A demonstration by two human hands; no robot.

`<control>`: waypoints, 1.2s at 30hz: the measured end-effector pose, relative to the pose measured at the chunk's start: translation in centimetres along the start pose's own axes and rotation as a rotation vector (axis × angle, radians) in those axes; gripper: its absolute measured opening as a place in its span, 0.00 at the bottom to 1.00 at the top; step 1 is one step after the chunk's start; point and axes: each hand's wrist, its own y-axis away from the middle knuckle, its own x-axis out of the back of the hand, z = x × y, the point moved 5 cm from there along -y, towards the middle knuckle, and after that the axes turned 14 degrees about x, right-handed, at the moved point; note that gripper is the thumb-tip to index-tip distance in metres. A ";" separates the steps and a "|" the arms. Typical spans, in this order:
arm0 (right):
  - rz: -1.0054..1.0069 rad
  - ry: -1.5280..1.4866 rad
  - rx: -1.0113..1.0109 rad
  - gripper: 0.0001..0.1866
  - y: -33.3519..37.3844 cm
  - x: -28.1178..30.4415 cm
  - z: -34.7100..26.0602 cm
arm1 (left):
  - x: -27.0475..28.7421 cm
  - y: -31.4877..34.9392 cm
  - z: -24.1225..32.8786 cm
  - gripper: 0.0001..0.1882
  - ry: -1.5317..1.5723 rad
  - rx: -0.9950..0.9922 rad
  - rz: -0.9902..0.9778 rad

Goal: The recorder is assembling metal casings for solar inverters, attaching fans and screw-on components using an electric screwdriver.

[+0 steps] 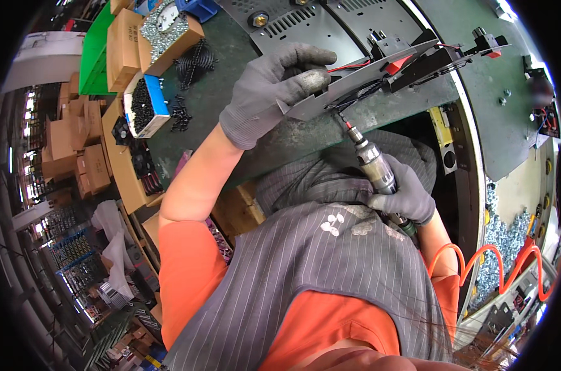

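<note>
My left hand (pixel 280 86), in a grey work glove, is closed on the left end of a grey sheet-metal panel (pixel 317 106). The panel stands tilted above the bench, with black and red wires and a red rocker switch (pixel 397 65) on it. Around the body of a pneumatic screwdriver (pixel 374 166) my gloved right hand (pixel 405 193) is wrapped. The tool points up and left, its bit just below the panel's lower edge; whether it touches a screw I cannot tell. An orange coiled air hose (pixel 502 275) runs near my right arm.
A dark green bench (pixel 231 80) carries a white-and-blue box of black screws (pixel 143 106), a carton of silver screws (pixel 169 37) and a black fan grille (pixel 196 62). Larger metal panels (pixel 293 31) lie at the far side. Loose bolts (pixel 504 98) sit on the right bench.
</note>
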 end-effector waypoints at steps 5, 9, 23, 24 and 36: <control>-0.051 0.103 -0.002 0.35 -0.6 -0.9 -2.4 | 0.3 -0.1 0.0 0.17 0.038 -0.001 -0.019; 0.060 0.047 -0.010 0.36 -0.1 -1.0 -2.4 | 1.1 1.1 0.1 0.18 -0.035 -0.138 0.101; 0.094 -0.134 -0.169 0.40 1.9 -0.1 1.3 | 17.5 14.4 -3.4 0.10 -1.323 0.107 0.887; 0.094 -0.130 -0.162 0.41 1.8 0.0 1.4 | 17.5 13.9 -3.6 0.10 -1.319 0.109 0.888; 0.152 -0.201 -0.166 0.34 1.8 -1.2 0.5 | 19.3 8.3 -5.6 0.14 -1.424 0.563 1.055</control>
